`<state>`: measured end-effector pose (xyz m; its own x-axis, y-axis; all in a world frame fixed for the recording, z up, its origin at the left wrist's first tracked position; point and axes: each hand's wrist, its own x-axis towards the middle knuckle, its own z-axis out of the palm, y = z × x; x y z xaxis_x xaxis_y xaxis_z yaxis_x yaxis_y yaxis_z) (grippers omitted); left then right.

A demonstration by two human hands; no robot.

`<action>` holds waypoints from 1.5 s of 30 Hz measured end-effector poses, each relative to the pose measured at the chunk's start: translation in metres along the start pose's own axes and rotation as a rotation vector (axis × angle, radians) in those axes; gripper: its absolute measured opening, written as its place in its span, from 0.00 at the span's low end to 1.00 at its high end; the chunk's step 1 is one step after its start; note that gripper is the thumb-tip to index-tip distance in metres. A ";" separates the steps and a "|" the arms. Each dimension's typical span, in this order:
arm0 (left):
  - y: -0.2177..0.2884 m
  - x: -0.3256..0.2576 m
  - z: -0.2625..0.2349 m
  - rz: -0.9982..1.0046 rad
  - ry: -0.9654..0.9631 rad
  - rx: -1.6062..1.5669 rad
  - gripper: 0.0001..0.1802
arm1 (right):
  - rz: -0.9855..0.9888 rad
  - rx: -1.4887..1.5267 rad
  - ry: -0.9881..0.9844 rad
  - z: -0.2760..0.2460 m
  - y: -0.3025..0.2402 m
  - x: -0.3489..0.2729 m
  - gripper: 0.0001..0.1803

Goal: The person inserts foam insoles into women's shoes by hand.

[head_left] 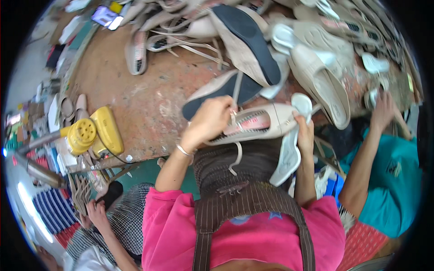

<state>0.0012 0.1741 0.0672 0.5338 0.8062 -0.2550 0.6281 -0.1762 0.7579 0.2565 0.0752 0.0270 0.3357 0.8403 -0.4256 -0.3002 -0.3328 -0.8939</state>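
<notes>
Shoe (260, 123) lies crosswise above the striped apron (235, 198), long axis left-right. Left hand (209, 121) is clenched on its strap end, right hand (305, 133) clasps the toe end. Beyond the shoe: yellow heat gun (92, 133) far left, shoe pile (289, 40) farther back.

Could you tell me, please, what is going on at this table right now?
A person in a pink top and striped apron holds a beige sandal over the table's near edge, left hand at its strap side, right hand at its toe. More sandals are heaped on the brown table; a yellow heat gun sits left. A co-worker's hand reaches into the pile.
</notes>
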 end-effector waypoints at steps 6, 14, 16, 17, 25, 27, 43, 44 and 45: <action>0.007 0.004 -0.003 0.040 0.156 -0.168 0.07 | -0.072 -0.095 -0.125 -0.012 0.012 0.004 0.21; -0.021 0.016 -0.067 0.307 0.657 -1.347 0.33 | -0.054 -0.090 -0.102 -0.018 0.017 0.010 0.19; -0.022 0.009 -0.056 0.321 0.623 -0.762 0.36 | -0.071 -0.107 -0.100 -0.016 0.014 0.008 0.19; -0.023 0.005 -0.048 0.323 0.565 -0.173 0.39 | -0.107 -0.110 -0.090 -0.013 0.016 0.009 0.19; -0.043 -0.033 -0.022 0.233 0.198 0.425 0.42 | -0.044 -0.113 -0.136 -0.023 0.026 0.010 0.14; -0.061 -0.042 -0.011 0.301 0.308 0.430 0.41 | -0.031 -0.105 -0.105 -0.015 0.025 0.007 0.12; -0.086 -0.113 -0.047 0.131 0.927 0.411 0.25 | -0.104 -0.254 -0.465 0.070 0.008 0.019 0.23; -0.075 -0.110 -0.036 0.209 0.698 0.379 0.25 | -0.238 -0.410 -0.355 0.076 0.000 0.017 0.23; -0.065 -0.106 -0.023 0.284 0.468 0.341 0.26 | -0.369 -0.567 -0.241 0.078 -0.003 0.014 0.23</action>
<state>-0.1093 0.1136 0.0586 0.4507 0.8492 0.2751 0.6846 -0.5266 0.5040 0.1923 0.1218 0.0345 0.0995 0.9902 -0.0975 0.3267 -0.1251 -0.9368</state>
